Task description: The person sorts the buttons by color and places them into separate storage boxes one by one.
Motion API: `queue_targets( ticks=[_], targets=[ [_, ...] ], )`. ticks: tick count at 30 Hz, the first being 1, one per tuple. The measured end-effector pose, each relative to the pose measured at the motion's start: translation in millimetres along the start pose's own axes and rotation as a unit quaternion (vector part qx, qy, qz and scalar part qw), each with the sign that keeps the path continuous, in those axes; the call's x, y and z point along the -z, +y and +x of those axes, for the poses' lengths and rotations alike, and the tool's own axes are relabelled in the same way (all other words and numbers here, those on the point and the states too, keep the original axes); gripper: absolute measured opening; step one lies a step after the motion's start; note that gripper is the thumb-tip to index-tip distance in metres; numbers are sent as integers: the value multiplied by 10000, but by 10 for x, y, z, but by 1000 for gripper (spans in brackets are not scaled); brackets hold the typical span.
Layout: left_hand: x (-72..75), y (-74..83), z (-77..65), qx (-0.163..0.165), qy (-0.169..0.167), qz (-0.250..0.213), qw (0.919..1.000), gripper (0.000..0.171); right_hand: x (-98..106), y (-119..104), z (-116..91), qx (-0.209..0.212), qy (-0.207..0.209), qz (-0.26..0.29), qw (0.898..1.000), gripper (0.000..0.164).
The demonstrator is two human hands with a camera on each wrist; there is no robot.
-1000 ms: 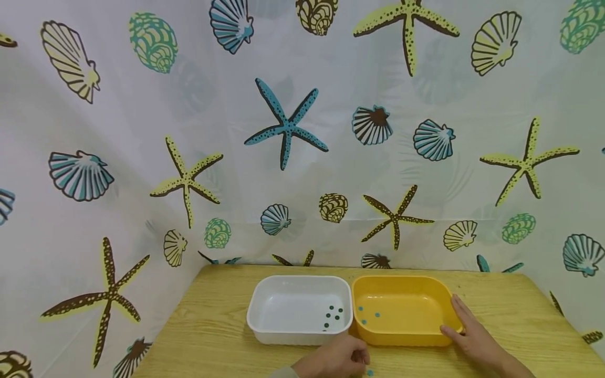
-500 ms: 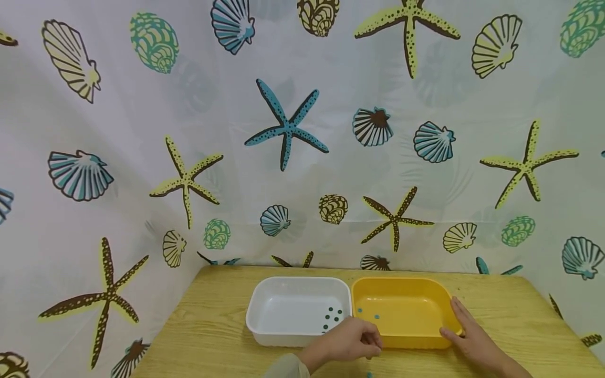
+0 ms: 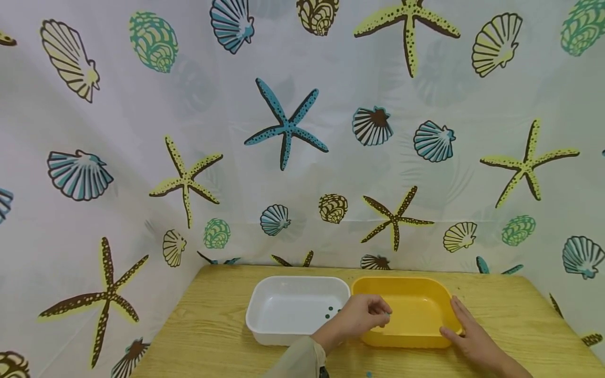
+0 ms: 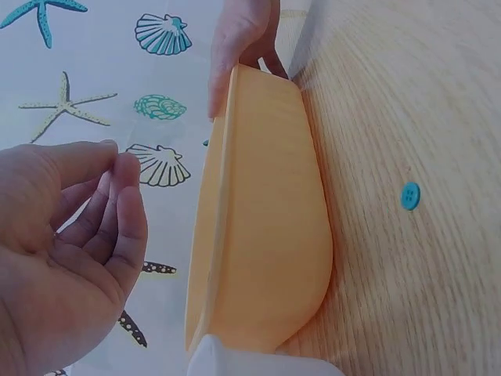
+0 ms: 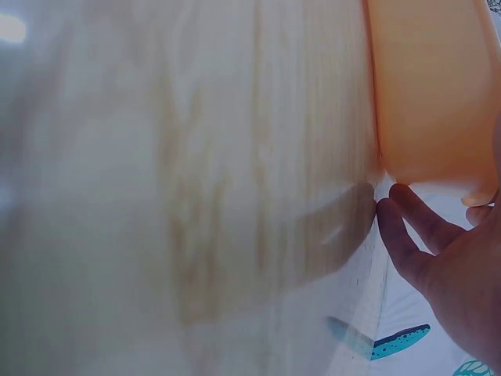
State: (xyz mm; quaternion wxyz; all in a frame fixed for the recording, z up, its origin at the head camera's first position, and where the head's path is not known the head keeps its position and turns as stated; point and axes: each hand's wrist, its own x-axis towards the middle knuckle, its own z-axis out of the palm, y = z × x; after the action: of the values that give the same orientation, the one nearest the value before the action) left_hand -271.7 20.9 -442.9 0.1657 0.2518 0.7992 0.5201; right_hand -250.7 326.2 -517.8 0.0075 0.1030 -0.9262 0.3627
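Note:
My left hand hovers over the left part of the yellow tray. Its thumb and forefinger pinch a small blue button, of which only a speck shows; in the left wrist view the fingertips hide it. My right hand holds the yellow tray's right end, thumb at the front rim and fingers along the outer side. Another blue button, with holes in its middle, lies on the table in front of the yellow tray. The blue buttons inside that tray are hidden behind my left hand.
A white tray stands against the yellow tray's left side. Dark green buttons lie in its right part, some covered by my left arm. Behind the wooden table hangs a curtain printed with shells and starfish.
My left hand has risen from the table in front of the trays, moving forward and right over the yellow tray. My right hand stays at the tray's right end.

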Motion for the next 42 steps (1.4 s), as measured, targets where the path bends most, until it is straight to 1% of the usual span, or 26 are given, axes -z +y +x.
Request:
queue_targets(
  ticks=[3, 6, 9, 17, 23, 29, 35, 42],
  targets=[
    [-4, 5, 40, 8, 83, 4, 10000, 10, 3, 2, 1, -22, -24, -8, 10000, 87],
    [-13, -5, 72, -55, 165, 76, 9998, 10, 6, 1, 8, -80, -55, 5, 10000, 88],
    [-24, -23, 97, -62, 194, 62, 9998, 12, 7, 0, 13, -106, -67, -4, 9999, 89],
    [-83, -120, 165, -207, 93, -32, 9997, 11, 7, -1, 12, -111, -69, 22, 9999, 88],
    [-145, -188, 220, -26, 55, -3, 10000, 10, 1, 4, 14, -97, -50, 19, 9999, 88],
    [-192, -212, 227, 113, 135, 124, 9998, 7, -1, 3, 19, -67, -14, -20, 10000, 87],
    [-206, -221, 259, 161, 168, 118, 9997, 7, 8, -20, 1, 42, 24, 30, 10000, 85],
    [-240, -238, 275, 197, 162, 281, 9993, 8, -2, -15, 8, -92, -53, 0, 9999, 87]
  ],
)
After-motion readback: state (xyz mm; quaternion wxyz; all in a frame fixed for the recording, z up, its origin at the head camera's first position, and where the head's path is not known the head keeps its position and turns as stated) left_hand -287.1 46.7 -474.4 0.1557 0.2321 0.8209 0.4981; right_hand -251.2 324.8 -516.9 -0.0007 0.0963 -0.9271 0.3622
